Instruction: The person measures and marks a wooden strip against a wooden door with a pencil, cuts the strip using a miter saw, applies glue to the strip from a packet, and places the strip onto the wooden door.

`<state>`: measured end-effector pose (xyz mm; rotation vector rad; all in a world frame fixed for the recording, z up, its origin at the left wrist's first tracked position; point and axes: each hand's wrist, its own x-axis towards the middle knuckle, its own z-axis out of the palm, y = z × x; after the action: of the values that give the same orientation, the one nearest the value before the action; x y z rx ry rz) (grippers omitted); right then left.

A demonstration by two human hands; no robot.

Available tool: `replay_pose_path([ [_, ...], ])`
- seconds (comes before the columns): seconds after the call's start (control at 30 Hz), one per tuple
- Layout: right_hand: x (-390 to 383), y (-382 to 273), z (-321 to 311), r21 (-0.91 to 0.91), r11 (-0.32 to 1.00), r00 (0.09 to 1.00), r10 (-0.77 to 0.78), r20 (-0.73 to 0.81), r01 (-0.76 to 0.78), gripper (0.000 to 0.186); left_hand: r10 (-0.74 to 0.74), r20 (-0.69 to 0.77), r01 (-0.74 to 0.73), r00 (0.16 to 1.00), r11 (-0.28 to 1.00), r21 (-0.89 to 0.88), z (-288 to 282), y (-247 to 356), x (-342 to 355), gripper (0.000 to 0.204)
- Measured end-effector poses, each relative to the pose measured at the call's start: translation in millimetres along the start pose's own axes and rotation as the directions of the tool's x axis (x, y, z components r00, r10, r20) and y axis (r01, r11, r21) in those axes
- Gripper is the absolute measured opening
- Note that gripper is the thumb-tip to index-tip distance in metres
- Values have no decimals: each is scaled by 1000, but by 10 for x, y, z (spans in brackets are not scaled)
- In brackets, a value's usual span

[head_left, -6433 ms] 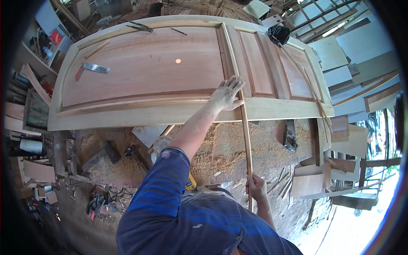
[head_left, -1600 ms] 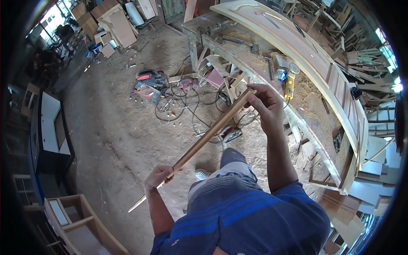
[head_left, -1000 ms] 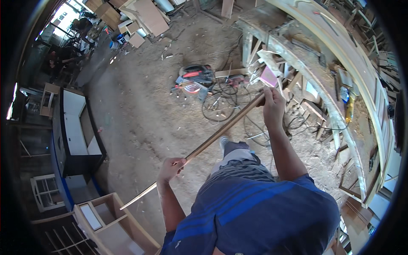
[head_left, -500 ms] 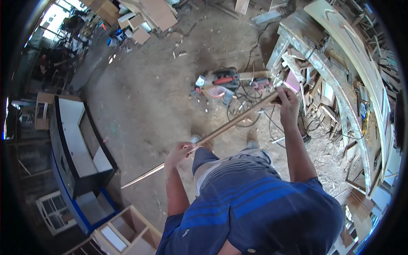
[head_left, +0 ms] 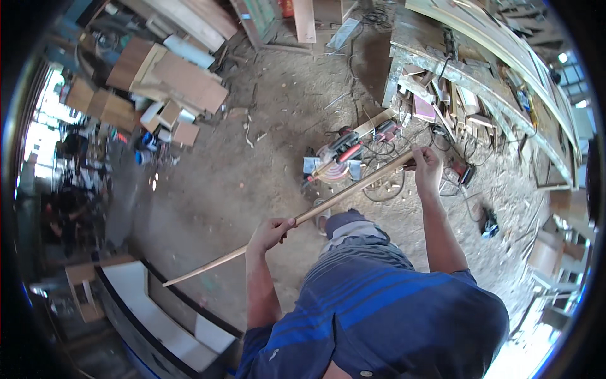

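Observation:
A long, thin wooden strip (head_left: 353, 189) slants across in front of me, its right end higher in the picture than its left. My right hand (head_left: 427, 165) is closed around the strip near that right end. My left hand (head_left: 270, 234) grips it further along, thumb on top. Past my left hand the strip runs on to a narrow tip over the floor. Beyond the strip, on the ground, stands a miter saw (head_left: 338, 158) with a red handle and a round blade guard. Part of the strip passes in front of the cables beside the saw.
A rough workbench (head_left: 435, 60) with wood scraps (head_left: 454, 104) beneath stands at the far right. Power cables (head_left: 385, 189) and a black-and-red tool (head_left: 464, 172) lie on the dirt floor. Boards (head_left: 183, 79) lean at the far left. A black-and-white cabinet (head_left: 145, 303) is at the near left.
My body and view have turned left, so the cabinet and saw sit differently in the picture. Both hands keep hold of the strip, and its underside has rolled or tilted slightly.

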<state>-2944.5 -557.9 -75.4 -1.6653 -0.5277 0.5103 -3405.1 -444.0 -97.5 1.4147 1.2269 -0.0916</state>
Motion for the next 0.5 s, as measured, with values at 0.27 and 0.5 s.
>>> replay_pose_path([
  [0.27, 217, 385, 2096, -29, 983, 982, 177, -63, -179, 34, -119, -23, 121, 993, 975, 185, -1898, -260, 592, 59],
  [0.5, 153, 463, 3395, 118, 939, 921, 341, -188, -323, 32, -130, 51, 118, 990, 975, 190, -3089, -732, 1180, 61],
])
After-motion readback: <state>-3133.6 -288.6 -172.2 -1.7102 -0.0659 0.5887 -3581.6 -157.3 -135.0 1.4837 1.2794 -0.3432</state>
